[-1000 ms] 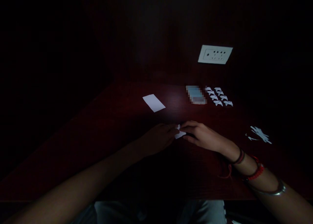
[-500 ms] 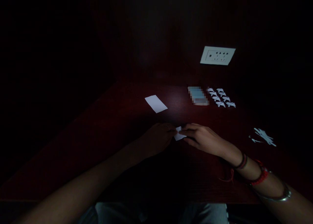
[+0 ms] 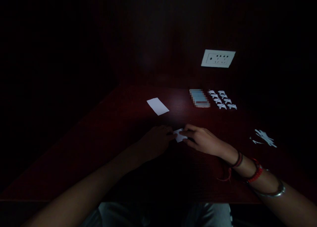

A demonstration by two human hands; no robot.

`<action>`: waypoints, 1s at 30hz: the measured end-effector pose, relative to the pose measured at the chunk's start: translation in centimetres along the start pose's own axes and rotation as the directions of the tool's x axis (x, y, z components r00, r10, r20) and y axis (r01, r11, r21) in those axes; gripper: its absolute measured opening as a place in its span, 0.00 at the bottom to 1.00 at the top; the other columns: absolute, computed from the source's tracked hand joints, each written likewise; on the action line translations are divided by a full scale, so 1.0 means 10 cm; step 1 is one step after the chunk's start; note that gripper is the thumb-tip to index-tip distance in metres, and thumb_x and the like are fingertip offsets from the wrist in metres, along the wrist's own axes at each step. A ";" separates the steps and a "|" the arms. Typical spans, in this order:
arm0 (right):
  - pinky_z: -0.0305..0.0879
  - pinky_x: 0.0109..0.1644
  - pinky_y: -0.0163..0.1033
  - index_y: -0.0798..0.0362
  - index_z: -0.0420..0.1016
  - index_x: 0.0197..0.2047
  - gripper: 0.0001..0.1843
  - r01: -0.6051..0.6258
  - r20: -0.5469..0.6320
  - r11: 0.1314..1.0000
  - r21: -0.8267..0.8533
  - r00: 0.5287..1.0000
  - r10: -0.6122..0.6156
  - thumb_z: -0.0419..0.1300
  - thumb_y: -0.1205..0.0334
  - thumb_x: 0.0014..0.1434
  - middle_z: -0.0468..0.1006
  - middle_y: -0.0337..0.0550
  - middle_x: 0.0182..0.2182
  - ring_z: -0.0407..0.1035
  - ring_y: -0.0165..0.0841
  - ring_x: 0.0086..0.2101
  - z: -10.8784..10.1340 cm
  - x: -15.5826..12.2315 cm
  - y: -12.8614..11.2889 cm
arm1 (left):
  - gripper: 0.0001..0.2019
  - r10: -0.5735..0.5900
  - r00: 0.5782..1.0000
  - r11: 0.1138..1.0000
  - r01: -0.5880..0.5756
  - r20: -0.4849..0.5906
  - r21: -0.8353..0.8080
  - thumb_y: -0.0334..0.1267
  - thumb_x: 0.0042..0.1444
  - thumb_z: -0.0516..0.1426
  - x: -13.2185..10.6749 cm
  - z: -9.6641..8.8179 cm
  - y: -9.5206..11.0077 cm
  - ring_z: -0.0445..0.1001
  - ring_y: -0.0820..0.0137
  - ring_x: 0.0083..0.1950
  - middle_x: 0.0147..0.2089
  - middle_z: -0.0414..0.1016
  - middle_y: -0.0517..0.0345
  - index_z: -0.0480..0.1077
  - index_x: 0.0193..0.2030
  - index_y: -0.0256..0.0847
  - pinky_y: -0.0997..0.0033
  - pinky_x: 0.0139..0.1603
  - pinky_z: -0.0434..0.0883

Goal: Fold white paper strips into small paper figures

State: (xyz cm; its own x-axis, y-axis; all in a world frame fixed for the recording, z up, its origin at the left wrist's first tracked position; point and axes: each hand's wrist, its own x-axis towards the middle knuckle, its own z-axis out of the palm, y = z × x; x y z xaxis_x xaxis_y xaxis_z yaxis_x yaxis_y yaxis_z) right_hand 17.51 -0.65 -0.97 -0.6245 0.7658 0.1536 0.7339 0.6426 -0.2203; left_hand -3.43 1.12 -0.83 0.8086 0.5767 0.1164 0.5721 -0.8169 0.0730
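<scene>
A small square of white paper (image 3: 180, 135) lies on the dark red table between my hands. On its left edge my left hand (image 3: 158, 140) presses a fingertip, the other fingers curled in and dim in shadow. From the right, my right hand (image 3: 201, 139) holds the paper with its index finger across the top and the thumb at the near edge. Farther back lies a larger white sheet of paper (image 3: 158, 106). Two rows of small folded white paper pieces (image 3: 222, 100) sit at the back right.
Beside the folded pieces lies a blurred, phone-shaped flat object (image 3: 199, 98). Thin white paper strips (image 3: 264, 138) are heaped at the right. A white socket plate (image 3: 218, 58) is on the back wall. The table's front edge (image 3: 173, 202) runs just above my legs.
Both hands and the small paper have shifted slightly left in view. My right forearm has moved left and up a little. The camera view has also shifted slightly.
</scene>
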 end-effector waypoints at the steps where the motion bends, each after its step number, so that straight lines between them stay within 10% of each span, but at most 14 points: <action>1: 0.64 0.41 0.37 0.52 0.66 0.47 0.16 0.005 0.001 1.000 0.005 1.000 -0.005 0.49 0.63 0.54 0.65 0.44 0.40 0.66 0.30 0.36 0.00 0.00 0.00 | 0.19 -0.005 1.000 1.000 0.005 0.006 0.003 0.28 0.51 0.48 -0.01 0.00 0.00 0.61 0.65 0.49 0.49 0.62 0.55 0.61 0.51 0.44 0.62 0.46 0.60; 30: 0.63 0.42 0.35 0.54 0.70 0.42 0.12 0.084 -0.019 0.985 0.152 0.996 -0.082 0.50 0.65 0.55 0.70 0.44 0.37 0.66 0.30 0.37 -0.06 0.03 0.15 | 0.23 0.077 0.996 0.996 -0.079 0.033 0.040 0.31 0.55 0.46 -0.08 0.10 -0.10 0.51 0.63 0.58 0.58 0.53 0.60 0.50 0.57 0.52 0.59 0.53 0.55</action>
State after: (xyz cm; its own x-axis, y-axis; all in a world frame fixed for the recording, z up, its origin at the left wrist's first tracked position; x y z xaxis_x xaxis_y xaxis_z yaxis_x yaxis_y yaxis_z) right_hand 18.57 0.57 -0.68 -0.6777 0.7107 0.1890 0.6295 0.6935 -0.3505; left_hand -4.50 1.53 -2.00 0.8545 0.5117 0.0893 0.5118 -0.8588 0.0235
